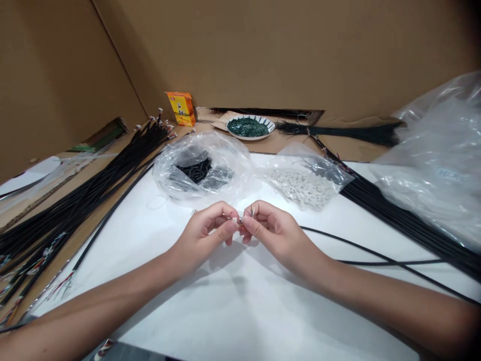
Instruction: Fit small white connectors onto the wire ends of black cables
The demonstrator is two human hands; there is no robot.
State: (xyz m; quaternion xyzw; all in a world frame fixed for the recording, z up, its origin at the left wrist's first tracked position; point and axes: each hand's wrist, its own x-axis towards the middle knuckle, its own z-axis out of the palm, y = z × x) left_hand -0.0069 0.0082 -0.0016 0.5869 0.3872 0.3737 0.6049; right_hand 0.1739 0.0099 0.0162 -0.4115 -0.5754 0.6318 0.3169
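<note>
Where cardboard (263,50) is stood behind the desk (233,311), black pieces (195,170) are held in a bag (235,155) at eleven o'clock, white pieces (300,188) in another bag (334,173) at two, green material (248,127) in a plate (269,125) at twelve. Centrally, a white connector (235,220) is pinched by left fingers (227,229), wires (252,211) by right fingers (256,228).

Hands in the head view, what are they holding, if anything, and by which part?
The left hand pinches a small white connector; the right hand pinches thin wires, close beside it. Which end of the connector is gripped cannot be told.
</note>
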